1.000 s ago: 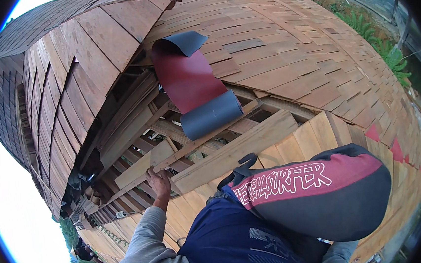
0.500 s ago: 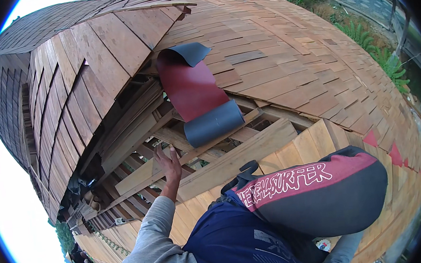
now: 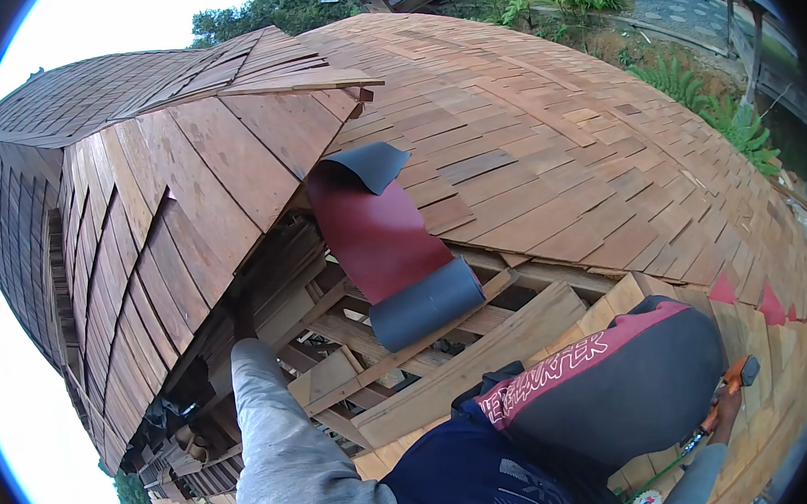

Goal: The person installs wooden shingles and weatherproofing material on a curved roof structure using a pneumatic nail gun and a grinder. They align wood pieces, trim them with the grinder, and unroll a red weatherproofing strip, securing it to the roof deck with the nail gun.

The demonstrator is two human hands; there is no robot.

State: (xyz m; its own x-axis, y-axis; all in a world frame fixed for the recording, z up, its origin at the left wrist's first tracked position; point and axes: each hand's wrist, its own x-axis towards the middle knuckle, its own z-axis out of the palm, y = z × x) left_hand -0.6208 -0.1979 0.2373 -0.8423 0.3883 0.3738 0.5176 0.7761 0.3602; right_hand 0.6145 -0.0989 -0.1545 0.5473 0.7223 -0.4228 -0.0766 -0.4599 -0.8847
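Observation:
My left hand [image 3: 241,323] reaches up into the shadow beneath the overhanging shingle edge [image 3: 253,212]. Its fingers are lost in the dark there. On the right, beside my bent knee, my right hand [image 3: 727,408] grips an orange-and-black nail gun [image 3: 737,374], with a thin green hose [image 3: 665,468] running from its lower end. A partly unrolled sheet [image 3: 382,239], red on one face and dark grey on the other, hangs from under the overhang. Its lower roll [image 3: 426,302] rests on the open wooden framing, between my left arm and my knee.
Shingles [image 3: 548,165] cover the curved roof ahead. Gaps lie between the bare battens [image 3: 469,361] in front of me. Small red pieces [image 3: 771,304] stick out among the right-hand boards. A dark tool-like object [image 3: 184,409] sits under the overhang at left.
My left hand has moved left and under the shingle overhang. My right hand has come into view with the nail gun. The view has tilted up.

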